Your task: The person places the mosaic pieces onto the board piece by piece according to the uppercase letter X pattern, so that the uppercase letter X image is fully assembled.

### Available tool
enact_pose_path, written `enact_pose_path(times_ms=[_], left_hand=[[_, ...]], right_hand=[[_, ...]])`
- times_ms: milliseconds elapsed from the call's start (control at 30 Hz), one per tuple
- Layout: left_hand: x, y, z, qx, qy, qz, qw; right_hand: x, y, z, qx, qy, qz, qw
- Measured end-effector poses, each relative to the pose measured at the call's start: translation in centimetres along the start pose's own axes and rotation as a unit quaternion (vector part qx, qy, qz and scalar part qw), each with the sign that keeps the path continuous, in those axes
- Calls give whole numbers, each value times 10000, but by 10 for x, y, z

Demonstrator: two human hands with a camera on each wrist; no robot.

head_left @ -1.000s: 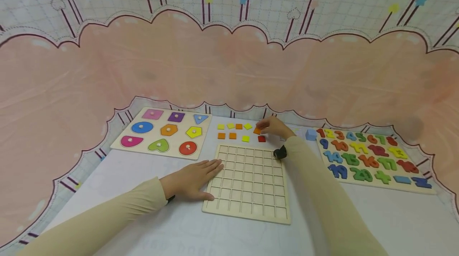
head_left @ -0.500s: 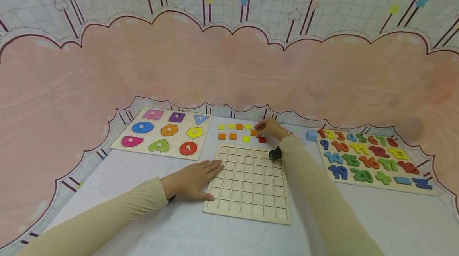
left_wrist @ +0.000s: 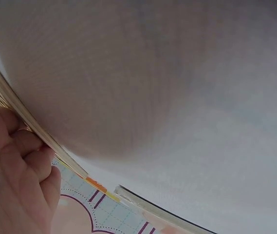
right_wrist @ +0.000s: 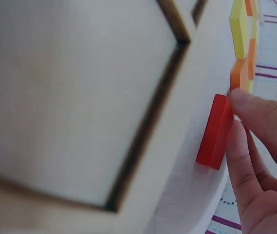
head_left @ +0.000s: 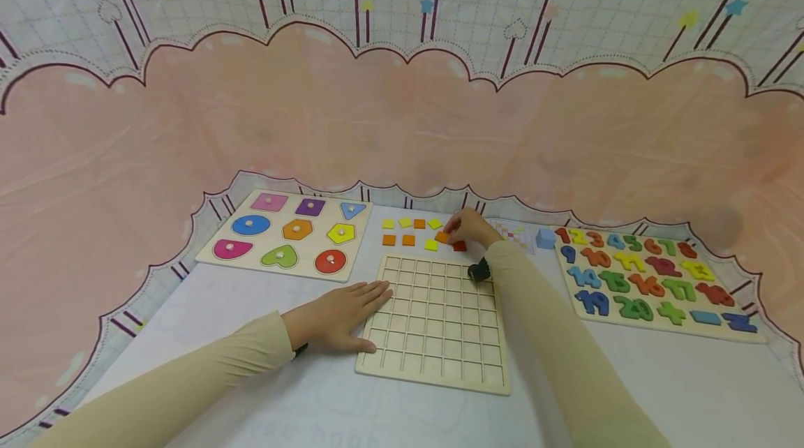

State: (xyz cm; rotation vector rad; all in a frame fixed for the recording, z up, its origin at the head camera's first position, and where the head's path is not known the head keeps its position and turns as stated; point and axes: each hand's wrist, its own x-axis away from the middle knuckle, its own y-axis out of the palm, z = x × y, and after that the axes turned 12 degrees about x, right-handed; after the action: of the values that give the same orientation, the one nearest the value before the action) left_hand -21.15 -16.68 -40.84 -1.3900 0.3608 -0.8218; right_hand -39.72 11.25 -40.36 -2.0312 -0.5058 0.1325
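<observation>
My left hand (head_left: pixel 342 314) lies spread over the left edge of a square wooden grid board (head_left: pixel 440 322); in the left wrist view its fingers (left_wrist: pixel 36 156) rest along the board's edge. Beyond the board's far right corner, my right hand (head_left: pixel 471 227) pinches a small orange square tile (head_left: pixel 442 237) between thumb and fingers. The right wrist view has this orange tile (right_wrist: pixel 237 75) at the thumb tip, with a red tile (right_wrist: pixel 213 134) lying just beside the fingers. To its left, several yellow and orange tiles, one a yellow tile (head_left: pixel 430 245), lie in loose rows.
A shape puzzle board (head_left: pixel 207 252) with knobbed pieces lies at the back left. On the right is a number puzzle board (head_left: pixel 678 328), with a light blue cube (head_left: pixel 545 237) by its corner. A patterned card (head_left: pixel 521 235) lies behind my right wrist. A printed curtain (head_left: pixel 402 120) hangs behind the table.
My right hand has shifted slightly left and toward me, and the orange tile has moved with it. More of the patterned card shows. The left hand stays where it was.
</observation>
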Motion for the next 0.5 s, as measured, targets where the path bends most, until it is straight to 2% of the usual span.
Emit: enact_pose_path(times_ms=[300,500], left_hand=[[0,2,0,65,-29,-15,10000],[-1,1,-2,45,-23,-33,10000]], right_hand=[[-2,2,-5,236,58,-142,9996],[-4,1,-3,67,-101,-237,9996]])
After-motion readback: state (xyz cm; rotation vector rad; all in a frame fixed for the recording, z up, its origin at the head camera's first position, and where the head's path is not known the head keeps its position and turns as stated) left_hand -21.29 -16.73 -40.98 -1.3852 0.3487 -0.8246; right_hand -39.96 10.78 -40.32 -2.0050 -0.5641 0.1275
